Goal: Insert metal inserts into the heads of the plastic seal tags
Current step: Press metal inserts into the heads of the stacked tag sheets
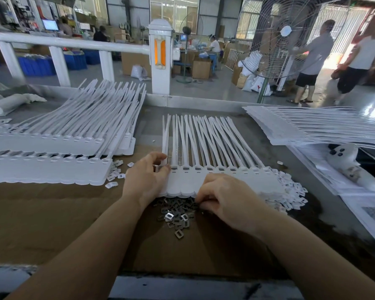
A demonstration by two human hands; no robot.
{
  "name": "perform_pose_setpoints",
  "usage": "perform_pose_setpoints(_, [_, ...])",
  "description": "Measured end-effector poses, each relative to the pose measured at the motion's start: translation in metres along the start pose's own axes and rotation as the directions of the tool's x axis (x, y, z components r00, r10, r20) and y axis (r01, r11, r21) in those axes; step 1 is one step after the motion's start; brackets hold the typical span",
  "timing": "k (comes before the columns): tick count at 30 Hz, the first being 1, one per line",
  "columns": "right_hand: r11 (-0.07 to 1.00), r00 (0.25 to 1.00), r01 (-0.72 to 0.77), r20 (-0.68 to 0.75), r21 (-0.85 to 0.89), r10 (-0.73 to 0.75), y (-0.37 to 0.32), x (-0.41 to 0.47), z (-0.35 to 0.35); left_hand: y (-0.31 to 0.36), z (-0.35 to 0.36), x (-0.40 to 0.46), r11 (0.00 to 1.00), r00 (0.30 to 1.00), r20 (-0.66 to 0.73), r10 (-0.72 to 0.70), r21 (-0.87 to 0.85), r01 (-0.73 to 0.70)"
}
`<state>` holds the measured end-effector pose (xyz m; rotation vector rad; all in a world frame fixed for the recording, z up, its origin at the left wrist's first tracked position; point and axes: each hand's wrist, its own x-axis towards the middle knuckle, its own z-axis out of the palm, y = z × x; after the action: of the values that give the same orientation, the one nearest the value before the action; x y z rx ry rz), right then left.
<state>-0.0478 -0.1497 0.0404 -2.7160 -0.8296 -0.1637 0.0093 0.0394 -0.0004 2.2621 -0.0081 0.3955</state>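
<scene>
Head view: our left hand (146,176) pinches the first tag head on the strip (223,180); our right hand (223,198) pinches at the metal inserts (178,213). Most heads seem unfilled.

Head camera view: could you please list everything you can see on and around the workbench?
Seal tag strip: one, white, centre, straps pointing away.
Metal inserts: a heap, silver, just in front of that strip.
Plastic clips: a heap, white, right of the strip.
Stacked tag strips: many, white, left.
More tag strips: a stack, white, right rear.
Cardboard sheet: one, brown, under the work.
Fan: one, grey, behind the bench, right.
Railing: white, behind.
Left hand: fingers pinching the strip's left end.
Right hand: fingers curled at the inserts.
</scene>
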Motion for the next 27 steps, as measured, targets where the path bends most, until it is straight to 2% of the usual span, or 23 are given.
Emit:
perform_pose_setpoints(10, [0.987,1.0,-0.007,-0.008,-0.16,0.006,-0.012,0.003,0.01,0.0,0.0,-0.001,1.0,1.0,-0.009,0.0,-0.002,0.0])
perform_pose_setpoints(20, [0.988,1.0,0.007,-0.005,-0.156,-0.008,-0.012,-0.002,0.011,0.0,0.0,-0.001,1.0,1.0,-0.005,-0.001,0.004,0.001])
perform_pose_setpoints(27, [0.973,0.997,0.064,-0.019,-0.223,-0.07,-0.01,-0.006,0.013,-0.002,0.001,0.0,1.0,1.0,0.001,-0.002,0.004,0.002])
